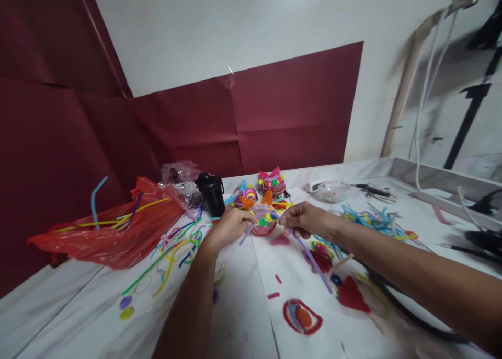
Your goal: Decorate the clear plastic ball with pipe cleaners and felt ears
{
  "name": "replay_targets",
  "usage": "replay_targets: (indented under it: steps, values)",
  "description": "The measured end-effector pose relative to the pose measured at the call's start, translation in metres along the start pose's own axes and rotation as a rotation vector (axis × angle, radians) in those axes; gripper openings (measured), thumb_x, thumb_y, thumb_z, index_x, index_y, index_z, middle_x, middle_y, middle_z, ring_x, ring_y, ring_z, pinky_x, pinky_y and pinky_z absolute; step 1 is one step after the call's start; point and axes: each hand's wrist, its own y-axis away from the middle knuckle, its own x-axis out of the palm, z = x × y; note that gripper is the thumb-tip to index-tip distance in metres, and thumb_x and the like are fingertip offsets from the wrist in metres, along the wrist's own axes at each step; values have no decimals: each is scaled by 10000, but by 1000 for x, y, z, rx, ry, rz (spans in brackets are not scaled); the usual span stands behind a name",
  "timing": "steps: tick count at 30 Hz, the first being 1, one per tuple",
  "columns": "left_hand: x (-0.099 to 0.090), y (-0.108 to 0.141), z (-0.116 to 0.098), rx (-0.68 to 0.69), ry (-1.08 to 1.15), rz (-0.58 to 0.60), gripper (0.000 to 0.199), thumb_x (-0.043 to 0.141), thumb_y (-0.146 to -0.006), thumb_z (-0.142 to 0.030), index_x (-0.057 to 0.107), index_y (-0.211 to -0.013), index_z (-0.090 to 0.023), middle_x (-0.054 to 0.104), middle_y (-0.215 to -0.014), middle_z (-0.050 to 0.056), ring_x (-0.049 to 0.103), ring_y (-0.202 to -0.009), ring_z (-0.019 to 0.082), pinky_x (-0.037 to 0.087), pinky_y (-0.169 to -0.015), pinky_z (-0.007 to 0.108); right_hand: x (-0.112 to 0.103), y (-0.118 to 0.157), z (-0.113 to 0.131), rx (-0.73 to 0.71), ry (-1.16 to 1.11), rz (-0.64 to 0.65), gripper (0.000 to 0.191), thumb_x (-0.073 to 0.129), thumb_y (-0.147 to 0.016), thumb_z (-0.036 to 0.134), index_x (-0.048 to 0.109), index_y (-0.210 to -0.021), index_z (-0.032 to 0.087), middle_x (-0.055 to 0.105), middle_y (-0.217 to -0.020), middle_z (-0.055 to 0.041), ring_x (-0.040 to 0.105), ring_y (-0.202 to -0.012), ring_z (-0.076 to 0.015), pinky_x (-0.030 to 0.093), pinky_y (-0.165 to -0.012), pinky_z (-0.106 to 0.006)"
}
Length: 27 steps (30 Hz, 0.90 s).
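White wall (243,24) at back, maroon sheet (294,108) fixed across its lower part; pale marbled worktop (239,307) in front.

Both hands meet near the centre of the worktop. Left hand (231,226): grip closed on a purple strip (318,269) near its short end, which pokes out below the fingers. Right hand (306,220): grip pinched on the same strip; the long free end slants down toward the near right. Between the two grips the strip bows upward, held in front of a round decorated piece (264,228) with a red rim and a green dot.

Just beyond: a pink-eared figure (273,184) and, left of it, a blue-eared figure (246,193). Black cup (213,197) stands upright near the left hand.

Further left: loose coloured strips (172,252), then a red plastic bag (117,241) with more strips on it. Right side: a tangle of blue strips (372,220) beyond the right forearm. Nearer the camera: a red-edged eye shape (303,317) lying flat, red felt-like piece (353,295) to its right, partly blurred.
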Motion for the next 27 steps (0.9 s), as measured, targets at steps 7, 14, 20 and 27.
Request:
replay_targets:
  steps: [7,14,20,27]
  values:
    - [3,-2,2,-4,26,14,317,554,-816,-65,805,-959,-195,807,-934,30,714,-822,158,530,-839,261,2,-2,-2,32,-41,21,91,704,-722,222,668,-658,168,684,-619,-21,480,-451,-67,301,-386,-172]
    - [6,-5,5,9,28,11,318,561,-812,-71,807,-968,-198,804,-892,30,703,-788,155,527,-831,260,5,-1,-2,35,-64,25,115,662,-758,180,659,-644,160,687,-617,-20,482,-444,-62,306,-386,-168]
    - [8,-5,3,-35,57,5,314,552,-812,-92,806,-981,-167,787,-778,38,699,-733,160,523,-766,260,8,-3,-3,61,-151,8,130,658,-754,106,623,-638,154,683,-587,-24,482,-426,-60,302,-369,-156]
    - [9,-6,-1,-38,42,-56,306,564,-808,-96,808,-976,-176,806,-969,69,730,-855,185,527,-811,279,13,-3,-1,127,-277,-25,186,621,-793,51,558,-665,170,718,-619,-55,586,-437,-83,349,-349,-139]
